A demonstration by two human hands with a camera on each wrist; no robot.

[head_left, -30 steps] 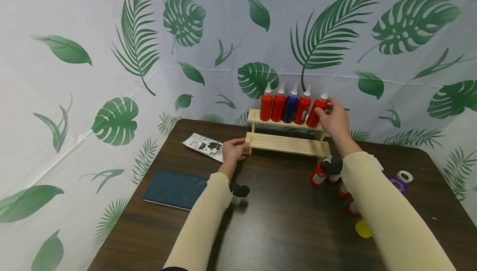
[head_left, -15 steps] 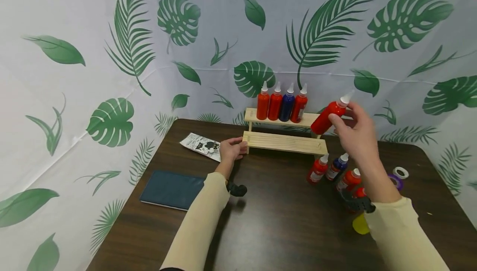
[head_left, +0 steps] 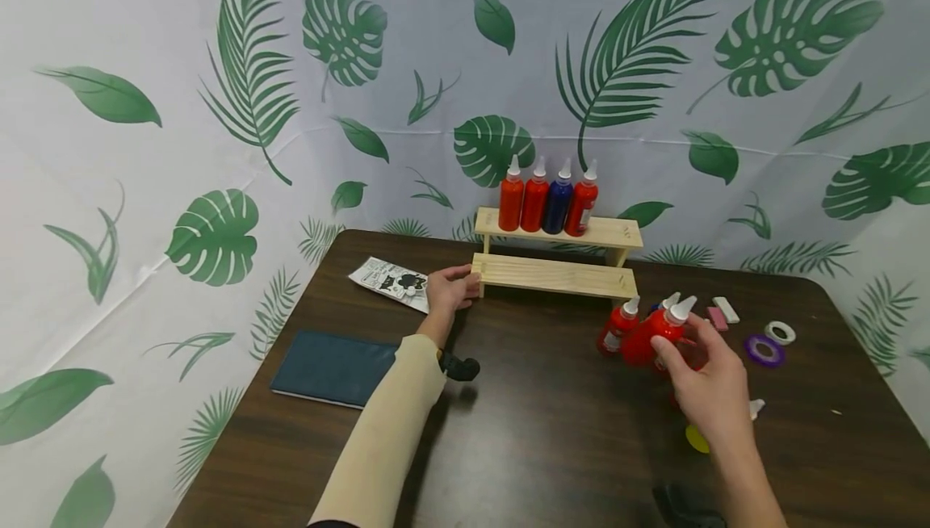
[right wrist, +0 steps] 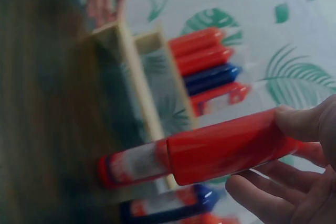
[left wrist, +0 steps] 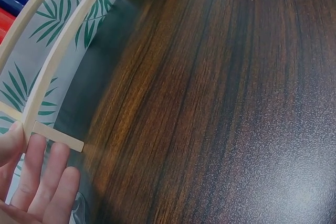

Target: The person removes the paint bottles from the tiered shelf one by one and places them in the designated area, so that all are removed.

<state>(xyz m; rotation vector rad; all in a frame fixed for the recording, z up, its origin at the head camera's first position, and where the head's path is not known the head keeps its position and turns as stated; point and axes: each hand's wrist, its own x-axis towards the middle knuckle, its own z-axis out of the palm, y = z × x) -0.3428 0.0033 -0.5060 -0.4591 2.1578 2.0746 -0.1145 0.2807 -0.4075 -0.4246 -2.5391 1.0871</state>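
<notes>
Navy notebook (head_left: pixel 330 368), printed packet (head_left: pixel 388 278); purple ring (head_left: pixel 768 362) beside white ring (head_left: pixel 790 335)

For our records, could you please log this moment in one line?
right hand: holds tilted red bottle; left hand: grips wooden rack; upper shelf: four standing bottles

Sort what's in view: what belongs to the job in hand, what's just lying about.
Likely part of the job:
red bottle, held in the right hand
wooden rack, gripped by the left hand
four bottles on its upper shelf
other bottles near the rack

Apparently just lying about:
flat dark blue item
printed black-and-white item
purple ring
white ring
pink block
white block
</notes>
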